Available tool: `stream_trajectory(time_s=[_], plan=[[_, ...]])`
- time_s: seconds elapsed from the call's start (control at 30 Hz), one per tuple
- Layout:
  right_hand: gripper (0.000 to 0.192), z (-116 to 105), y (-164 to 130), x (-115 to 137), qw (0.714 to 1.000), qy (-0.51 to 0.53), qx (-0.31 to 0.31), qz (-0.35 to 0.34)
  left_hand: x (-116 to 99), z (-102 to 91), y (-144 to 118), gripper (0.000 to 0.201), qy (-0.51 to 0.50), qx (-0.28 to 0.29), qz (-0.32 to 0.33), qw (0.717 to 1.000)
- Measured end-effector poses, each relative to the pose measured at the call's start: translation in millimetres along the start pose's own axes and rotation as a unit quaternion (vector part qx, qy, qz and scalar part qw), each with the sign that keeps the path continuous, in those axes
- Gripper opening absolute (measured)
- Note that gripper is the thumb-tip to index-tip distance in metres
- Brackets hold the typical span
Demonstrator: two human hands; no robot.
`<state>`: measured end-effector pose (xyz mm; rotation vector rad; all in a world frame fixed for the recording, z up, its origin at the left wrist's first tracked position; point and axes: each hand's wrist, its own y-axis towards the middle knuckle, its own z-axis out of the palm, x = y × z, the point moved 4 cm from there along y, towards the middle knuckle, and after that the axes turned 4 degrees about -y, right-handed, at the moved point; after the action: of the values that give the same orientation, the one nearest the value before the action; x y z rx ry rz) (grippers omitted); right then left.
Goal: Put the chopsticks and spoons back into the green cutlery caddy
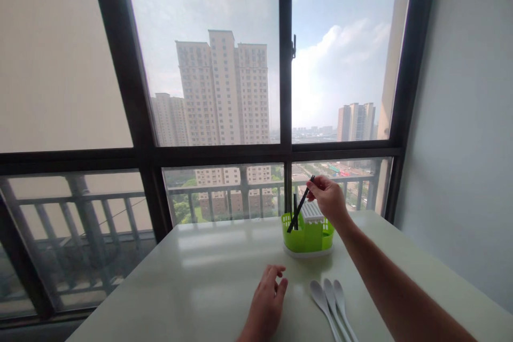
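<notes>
A person's right hand (pixel 328 197) reaches across a pale, glossy table (pixel 200 278) to a green cutlery holder (pixel 308 235) standing at the far side, just in front of a tall window (pixel 224 91); the fingertips are pinched around the upper end of a black chopstick (pixel 300 208), which leans to the right with its lower end down inside the holder's left compartment; more dark chopsticks (pixel 295 212) stand nearly upright in that same compartment, just beside the slanted one; a white slotted insert (pixel 312 212) sits at the top of the holder, directly beneath the pinching hand; the holder rests on a shallow white base (pixel 306 252); the left hand (pixel 267 299) lies on the near part of the table, palm down, fingers loosely curled and holding nothing; three white spoons (pixel 332 304) lie side by side to the right of that hand (bowls pointing toward the holder, handles running off the near edge), between it and the outstretched right forearm, and well apart from the holder; beyond the dark window frame a balcony railing (pixel 224 187) and high-rise towers (pixel 222 91) stand under a hazy, partly cloudy sky; a plain grey wall (pixel 460 117) closes the scene on the right.
</notes>
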<state>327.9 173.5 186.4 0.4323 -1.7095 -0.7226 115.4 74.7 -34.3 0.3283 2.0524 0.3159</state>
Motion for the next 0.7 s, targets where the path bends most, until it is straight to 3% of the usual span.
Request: stream_trajectory(time_s=[0.1,0.4,0.53,0.7], plan=[[0.037,6.2,33.5,-8.7,0.997,-0.077,-0.029,0.007,4.0,4.7,0.1,0.027,0.007,0.016,0.005,1.000],[0.017,86.7,36.2,-79.0,0.951,-0.236,0.158,0.120,5.0,6.5,-1.3,0.018,0.007,0.022,0.017,1.000],[0.018,96.4,46.1,-94.5,0.924,-0.306,0.192,0.123,4.6,6.1,-1.9,0.017,0.021,0.026,0.013,0.999],[0.033,91.8,50.4,-91.0,0.897,-0.402,0.178,0.051,0.9,5.3,-2.7,0.018,0.023,0.029,0.013,0.999]])
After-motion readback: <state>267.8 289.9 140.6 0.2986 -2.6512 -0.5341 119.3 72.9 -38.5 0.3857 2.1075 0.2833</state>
